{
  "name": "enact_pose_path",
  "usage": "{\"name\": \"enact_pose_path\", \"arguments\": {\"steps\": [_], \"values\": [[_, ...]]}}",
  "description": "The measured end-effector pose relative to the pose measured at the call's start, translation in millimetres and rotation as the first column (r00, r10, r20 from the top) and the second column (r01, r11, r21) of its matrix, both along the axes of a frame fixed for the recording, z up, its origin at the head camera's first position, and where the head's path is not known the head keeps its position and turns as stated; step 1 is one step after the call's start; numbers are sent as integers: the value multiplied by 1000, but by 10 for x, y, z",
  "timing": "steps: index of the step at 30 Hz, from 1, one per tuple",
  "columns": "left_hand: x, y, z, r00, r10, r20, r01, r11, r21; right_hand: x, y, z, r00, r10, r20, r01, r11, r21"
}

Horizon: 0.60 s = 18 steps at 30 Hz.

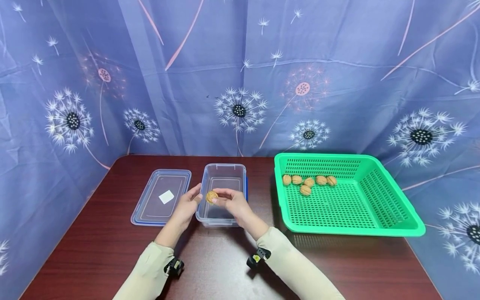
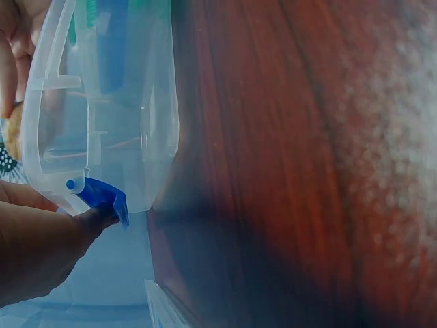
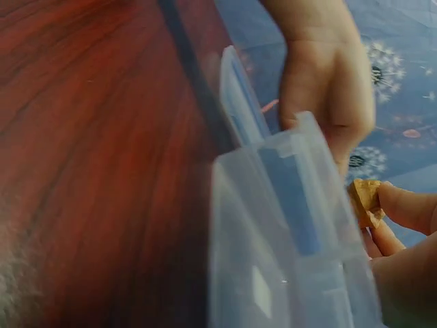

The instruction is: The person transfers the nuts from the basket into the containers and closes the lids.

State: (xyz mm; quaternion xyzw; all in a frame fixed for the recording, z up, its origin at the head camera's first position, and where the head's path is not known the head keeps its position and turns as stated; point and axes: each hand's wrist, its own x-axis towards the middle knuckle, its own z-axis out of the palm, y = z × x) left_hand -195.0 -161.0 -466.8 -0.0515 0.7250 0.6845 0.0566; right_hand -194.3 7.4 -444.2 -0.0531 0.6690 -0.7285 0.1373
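Note:
My right hand (image 1: pixel 234 202) pinches a walnut (image 1: pixel 211 197) between thumb and fingers, over the clear plastic container (image 1: pixel 221 222). The walnut (image 3: pixel 367 203) looks yellowish and rough in the right wrist view, partly covered by the fingers. At the container's left rim, my left hand (image 1: pixel 186 207) holds the wall with the thumb on the rim. Seen from the left wrist, this hand (image 2: pixel 51 242) grips beside a blue latch (image 2: pixel 102 197) that hangs unfastened. Inside the container no other walnut shows.
To the left lies a clear lid (image 1: pixel 151 208) with a white label (image 1: pixel 166 196). On the right stands a green basket (image 1: pixel 352 230), with several walnuts (image 1: pixel 308 182) near its back left corner. A patterned blue curtain (image 1: pixel 187 91) hangs behind the dark wooden table (image 1: pixel 210 266).

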Motion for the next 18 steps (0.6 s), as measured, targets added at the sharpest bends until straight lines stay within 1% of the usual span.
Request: {"name": "enact_pose_path", "arguments": {"steps": [7, 12, 16, 18], "values": [[8, -9, 10, 1000, -7, 9, 7, 1000, 4, -16, -74, -70, 1000, 0, 11, -1, 999, 36], [7, -9, 31, 1000, -10, 19, 9, 1000, 8, -64, -110, -122, 1000, 17, -11, -16, 993, 121], [1, -11, 25, 1000, -10, 24, 10, 1000, 11, -95, -137, -149, 999, 32, -10, -30, 983, 180], [0, -12, 22, 1000, -11, 23, 10, 1000, 13, -105, -147, -155, 999, 44, 7, -44, 978, 203]]}}
